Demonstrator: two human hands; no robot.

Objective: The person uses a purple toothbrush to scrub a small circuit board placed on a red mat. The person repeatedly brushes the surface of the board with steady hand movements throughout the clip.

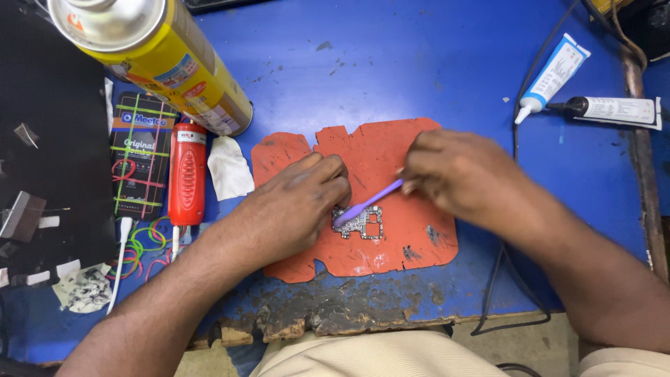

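Circuit board lies flat near the middle of the orange mat, and your left hand presses down on its left edge with fingers curled close together, pinning rather than grasping it. Your right hand has its fingers closed around the far end of the purple brush, whose head touches the upper left part of the board, just beside your left fingertips.

I judge the main risk to be the board slipping: only one edge is held, so a hard sideways stroke could pivot it on the mat or flick it toward the worn front edge of the blue tabletop. Heavy pressure from the brush could also knock off or bend small parts, though they are too small for me to make out.

Your left forearm lies close to the red tool and the loose rubber bands, so a wide elbow move could drag them. The large yellow can lies tilted nearby and might roll if nudged.
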